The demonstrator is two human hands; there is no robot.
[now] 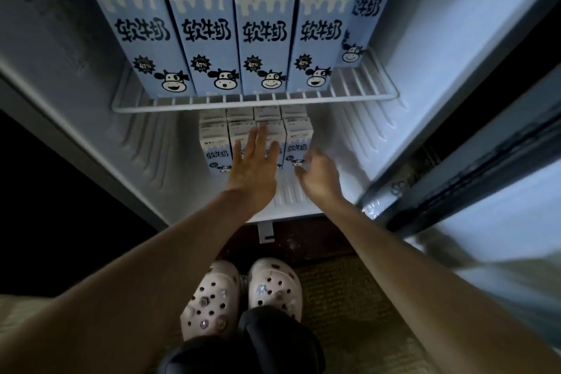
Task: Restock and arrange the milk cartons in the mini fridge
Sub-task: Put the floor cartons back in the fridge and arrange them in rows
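Note:
Several light-blue milk cartons with a cartoon cow stand upright in a row on the mini fridge's white wire shelf [255,100]; the one at the far left [136,27] is foremost, and one at the right [361,15] stands further back. More milk cartons stand in two rows on the fridge floor below, such as the leftmost [214,146]. My left hand [253,164] lies flat with straight fingers against the fronts of the middle lower cartons. My right hand [318,175] hovers with loosely curled fingers beside the rightmost lower carton [299,143], holding nothing.
The fridge door [473,179] stands open at the right. The ribbed white fridge floor [288,194] extends in front of the lower cartons. My feet in pale clogs [243,291] stand on a dark carpet just before the fridge.

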